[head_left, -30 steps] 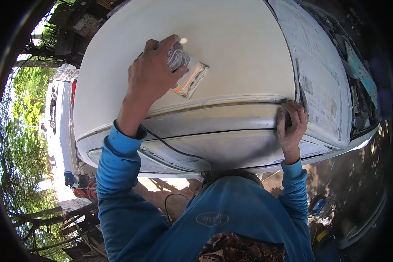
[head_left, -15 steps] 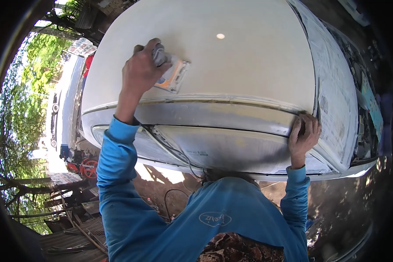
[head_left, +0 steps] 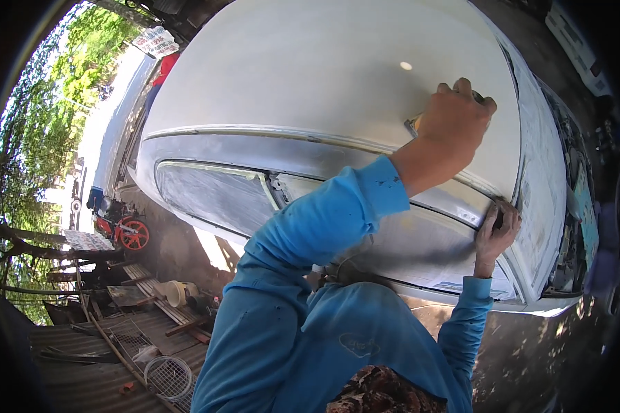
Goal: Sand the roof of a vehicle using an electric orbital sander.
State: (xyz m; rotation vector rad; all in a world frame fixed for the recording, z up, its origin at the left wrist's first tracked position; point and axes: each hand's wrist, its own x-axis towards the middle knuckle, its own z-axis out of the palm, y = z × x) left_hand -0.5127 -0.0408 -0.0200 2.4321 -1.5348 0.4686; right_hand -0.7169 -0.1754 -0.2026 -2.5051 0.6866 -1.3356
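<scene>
We hold the left hand [head_left: 455, 127] over the pale roof panel [head_left: 310, 69], near its right-hand end, with the fingers curled around what we take to be a sanding tool [head_left: 412, 125]. One corner of the tool shows beside the wrist; most of it is hidden beneath the hand. The tool is on the near side of the panel; we cannot tell whether its whole face meets the surface. We place the right hand [head_left: 501, 230] apart from the left, at the roof edge beside the covered windscreen [head_left: 543, 206]. Its fingers are bent against the edge; we cannot tell whether they grip it or only brace there.

We judge the step in hand to be smoothing the roof surface. In our judgement, the next move calls for even pressure, with the face of the tool laid flat. We advise care along the roof channel [head_left: 241, 129] and at the panel's end, where a tilted tool could cut too deep.
</scene>
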